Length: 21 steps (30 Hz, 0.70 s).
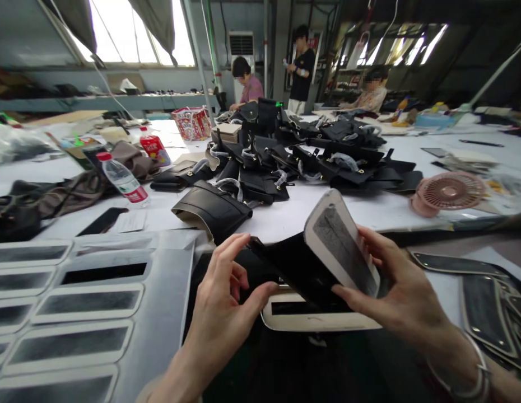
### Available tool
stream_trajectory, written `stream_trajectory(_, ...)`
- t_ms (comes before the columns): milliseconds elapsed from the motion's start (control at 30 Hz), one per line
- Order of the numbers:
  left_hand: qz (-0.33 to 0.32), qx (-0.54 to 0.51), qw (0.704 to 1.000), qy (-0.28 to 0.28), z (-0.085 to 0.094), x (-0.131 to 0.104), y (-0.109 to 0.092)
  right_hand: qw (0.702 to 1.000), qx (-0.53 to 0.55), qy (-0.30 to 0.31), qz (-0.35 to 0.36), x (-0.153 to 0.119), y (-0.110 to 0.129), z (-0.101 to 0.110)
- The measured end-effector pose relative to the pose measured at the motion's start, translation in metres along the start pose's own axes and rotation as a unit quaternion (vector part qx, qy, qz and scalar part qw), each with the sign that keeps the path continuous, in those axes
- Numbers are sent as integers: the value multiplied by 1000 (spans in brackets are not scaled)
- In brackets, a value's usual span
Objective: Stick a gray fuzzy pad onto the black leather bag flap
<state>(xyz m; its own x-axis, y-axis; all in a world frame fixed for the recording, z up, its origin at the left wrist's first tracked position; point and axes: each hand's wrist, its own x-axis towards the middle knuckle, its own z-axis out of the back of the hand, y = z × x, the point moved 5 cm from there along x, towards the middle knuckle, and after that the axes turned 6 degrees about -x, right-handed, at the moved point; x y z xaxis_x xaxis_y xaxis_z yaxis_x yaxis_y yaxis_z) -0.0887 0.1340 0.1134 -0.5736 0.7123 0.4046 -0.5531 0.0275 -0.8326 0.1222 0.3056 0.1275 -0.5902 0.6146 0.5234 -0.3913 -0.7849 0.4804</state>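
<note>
1. The right hand pinches a pale panel: its fingers curl over the panel's right edge and the thumb presses its lower face, so the fingers are closed on it.
2. The panel is tilted up, its grey-smeared face turned to the camera, with a white border round the dark patch.
3. The left hand holds a black piece that meets the panel's lower left edge; the thumb lies against the black piece and the forefinger points up just beside it, fingers narrow and closed on it.
4. Both pieces are held just above the near edge of the counter, over a flat pale panel with a dark slot.
5. To the left lies a sheet of rows of similar grey-centred shapes.
6. To the right, more dark-faced panels lie overlapping.
7. Farther out on the counter sit a heap of black bags, a pink fan and a water bottle.
8. Three people are at the far side of the room.
</note>
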Motion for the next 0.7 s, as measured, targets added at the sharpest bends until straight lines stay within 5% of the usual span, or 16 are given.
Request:
stream_trajectory(267,1,14,999,45,-26,7,13,999,8,24,23,-8,-15,-12)
stream_trajectory(533,-21,77,993,82,-48,-9,35,993,-40,83,70,-22,-36,-20)
stream_trajectory(700,-6,140,979,151,-73,-22,49,977,-128,99,138,-28,-32,-20)
